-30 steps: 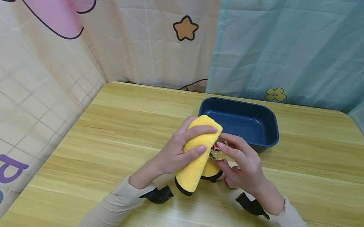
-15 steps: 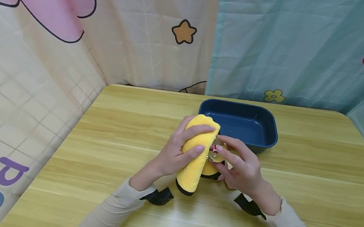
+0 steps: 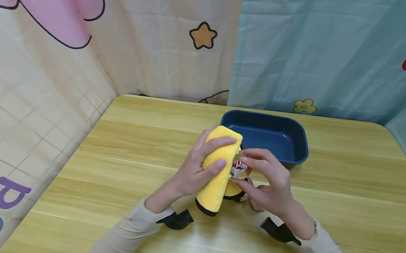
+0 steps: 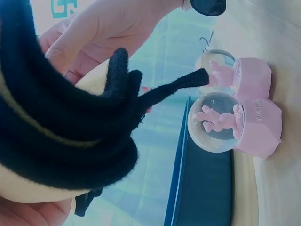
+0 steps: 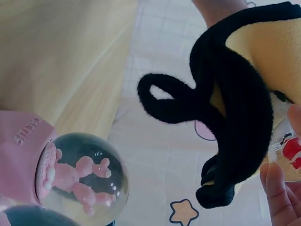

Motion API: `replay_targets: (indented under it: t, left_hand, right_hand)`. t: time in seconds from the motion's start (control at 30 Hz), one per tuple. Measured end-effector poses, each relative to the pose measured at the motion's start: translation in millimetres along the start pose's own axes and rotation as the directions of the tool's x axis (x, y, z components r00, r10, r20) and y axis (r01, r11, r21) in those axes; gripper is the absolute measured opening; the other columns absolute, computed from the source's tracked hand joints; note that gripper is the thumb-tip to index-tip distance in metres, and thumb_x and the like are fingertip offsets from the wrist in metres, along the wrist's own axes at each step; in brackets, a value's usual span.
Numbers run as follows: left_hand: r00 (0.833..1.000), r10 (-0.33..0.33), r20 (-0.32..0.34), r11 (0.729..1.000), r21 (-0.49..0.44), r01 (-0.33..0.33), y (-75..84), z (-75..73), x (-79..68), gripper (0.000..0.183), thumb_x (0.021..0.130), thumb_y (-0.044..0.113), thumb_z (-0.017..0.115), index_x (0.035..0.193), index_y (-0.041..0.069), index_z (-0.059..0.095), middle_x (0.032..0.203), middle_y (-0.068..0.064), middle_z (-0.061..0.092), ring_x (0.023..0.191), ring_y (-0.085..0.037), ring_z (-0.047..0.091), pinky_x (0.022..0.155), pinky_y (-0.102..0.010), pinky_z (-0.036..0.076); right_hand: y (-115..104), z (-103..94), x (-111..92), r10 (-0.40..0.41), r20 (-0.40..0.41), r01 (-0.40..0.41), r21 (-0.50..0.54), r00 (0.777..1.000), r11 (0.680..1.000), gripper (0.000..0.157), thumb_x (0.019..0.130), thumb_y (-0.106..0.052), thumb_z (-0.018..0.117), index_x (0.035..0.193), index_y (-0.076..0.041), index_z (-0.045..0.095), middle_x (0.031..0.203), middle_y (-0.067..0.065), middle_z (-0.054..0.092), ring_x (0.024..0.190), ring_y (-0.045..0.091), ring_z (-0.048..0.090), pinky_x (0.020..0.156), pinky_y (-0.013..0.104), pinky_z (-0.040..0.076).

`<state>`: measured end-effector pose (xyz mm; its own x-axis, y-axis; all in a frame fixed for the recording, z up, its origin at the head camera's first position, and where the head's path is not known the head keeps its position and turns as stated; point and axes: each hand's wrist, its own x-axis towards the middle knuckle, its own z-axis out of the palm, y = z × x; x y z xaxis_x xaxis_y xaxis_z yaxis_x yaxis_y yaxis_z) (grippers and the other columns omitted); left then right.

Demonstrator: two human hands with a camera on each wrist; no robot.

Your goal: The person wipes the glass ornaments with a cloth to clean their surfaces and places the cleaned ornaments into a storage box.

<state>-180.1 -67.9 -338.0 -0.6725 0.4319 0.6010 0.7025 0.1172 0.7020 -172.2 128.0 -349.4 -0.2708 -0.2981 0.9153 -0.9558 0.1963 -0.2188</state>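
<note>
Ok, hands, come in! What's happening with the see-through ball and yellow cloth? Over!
Left grip: holding the yellow cloth. Right grip: fingers on the clear ball, partly hidden by cloth. Two pink-based globes nearby, nothing visibly blocking.

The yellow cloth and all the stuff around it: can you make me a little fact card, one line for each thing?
Left hand: holds the yellow cloth
Cloth trim: black edging with a black loop
Right hand: pinches a clear ball
Inside the ball: a red and white figure, not clear enough to name
Pink-based globes: two, side by side on the table, pink figures inside
Blue basin: on the table, beyond the hands
</note>
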Motion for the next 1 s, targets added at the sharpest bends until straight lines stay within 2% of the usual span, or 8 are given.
replay_targets:
  t: [0.1, 0.17, 0.37, 0.47, 0.63, 0.8, 0.9, 1.0]
  left_hand:
    - [1.000, 0.000, -0.001, 1.000, 0.009, 0.000, -0.1, 0.0, 0.3, 0.047, 0.095, 0.050, 0.043, 0.126, 0.015, 0.050, 0.123, -0.014, 0.042, 0.086, -0.018, 0.052, 0.066, -0.025, 0.048]
    - [1.000, 0.000, 0.000, 1.000, 0.017, 0.000, 0.0, 0.1, 0.4, 0.048, 0.094, 0.050, 0.043, 0.126, 0.016, 0.051, 0.122, -0.014, 0.042, 0.086, -0.018, 0.052, 0.066, -0.025, 0.048]
    - [1.000, 0.021, 0.001, 0.999, 0.037, -0.021, 0.2, 0.7, 0.5, 0.049, 0.094, 0.052, 0.042, 0.126, 0.016, 0.051, 0.122, -0.015, 0.043, 0.090, -0.019, 0.051, 0.067, -0.025, 0.049]
    - [0.999, 0.032, 0.005, 0.999, 0.044, -0.032, 0.5, 1.0, 0.3, 0.049, 0.094, 0.052, 0.042, 0.126, 0.016, 0.050, 0.124, -0.015, 0.042, 0.090, -0.020, 0.051, 0.066, -0.025, 0.049]
    - [0.999, 0.050, 0.017, 0.996, 0.078, -0.051, 0.6, 1.1, -0.1, 0.048, 0.094, 0.053, 0.041, 0.126, 0.018, 0.050, 0.126, -0.015, 0.041, 0.092, -0.020, 0.050, 0.068, -0.025, 0.048]
    - [0.996, 0.082, 0.020, 0.990, 0.113, -0.083, -0.3, 1.2, -0.1, 0.048, 0.094, 0.053, 0.041, 0.125, 0.018, 0.050, 0.126, -0.015, 0.041, 0.100, -0.022, 0.049, 0.072, -0.026, 0.047]
    - [0.996, 0.086, 0.019, 0.989, 0.119, -0.087, -0.7, 1.2, 0.0, 0.048, 0.094, 0.053, 0.041, 0.125, 0.018, 0.050, 0.126, -0.015, 0.041, 0.103, -0.022, 0.048, 0.073, -0.027, 0.047]
    - [0.996, 0.089, 0.017, 0.988, 0.127, -0.091, -0.8, 1.1, 0.2, 0.048, 0.094, 0.053, 0.041, 0.125, 0.018, 0.050, 0.127, -0.015, 0.041, 0.104, -0.022, 0.048, 0.074, -0.027, 0.048]
  right_hand:
    - [-0.9, -1.4, 0.1, 0.059, 0.009, -0.059, 0.058, 0.998, 0.997, 0.044, 0.079, -0.026, 0.073, 0.097, 0.012, 0.061, 0.098, 0.024, 0.060, 0.079, 0.013, 0.058, 0.068, 0.012, 0.050]
    - [-1.5, -2.0, 0.3, 0.102, 0.015, -0.103, 0.114, 0.995, 0.988, 0.044, 0.077, -0.023, 0.075, 0.098, 0.014, 0.060, 0.099, 0.023, 0.060, 0.077, 0.012, 0.058, 0.068, 0.013, 0.051]
    - [-2.7, -3.2, -0.2, 0.227, 0.033, -0.228, 0.254, 0.973, 0.940, 0.044, 0.073, -0.014, 0.077, 0.102, 0.015, 0.058, 0.101, 0.015, 0.063, 0.074, 0.008, 0.058, 0.069, 0.013, 0.052]
    - [-4.6, -4.3, -0.5, 0.298, 0.050, -0.300, 0.267, 0.953, 0.916, 0.043, 0.070, -0.005, 0.079, 0.102, 0.014, 0.058, 0.098, 0.011, 0.065, 0.072, 0.006, 0.058, 0.069, 0.012, 0.053]
    - [-8.6, -5.6, -0.9, 0.416, 0.092, -0.426, 0.241, 0.905, 0.872, 0.044, 0.063, 0.012, 0.077, 0.102, 0.014, 0.056, 0.095, -0.002, 0.064, 0.072, 0.001, 0.061, 0.067, 0.014, 0.054]
    - [-10.6, -6.5, -0.7, 0.493, 0.128, -0.509, 0.237, 0.860, 0.827, 0.039, 0.066, 0.015, 0.073, 0.101, 0.014, 0.056, 0.100, -0.015, 0.063, 0.074, -0.002, 0.063, 0.066, 0.015, 0.054]
    - [-10.9, -7.0, -0.1, 0.511, 0.141, -0.530, 0.230, 0.848, 0.816, 0.034, 0.070, 0.013, 0.072, 0.100, 0.013, 0.056, 0.100, -0.018, 0.064, 0.074, -0.001, 0.064, 0.065, 0.016, 0.055]
    - [-10.3, -6.3, -0.2, 0.509, 0.138, -0.527, 0.249, 0.849, 0.812, 0.029, 0.073, 0.012, 0.070, 0.099, 0.012, 0.057, 0.098, -0.018, 0.065, 0.073, 0.000, 0.064, 0.065, 0.017, 0.055]
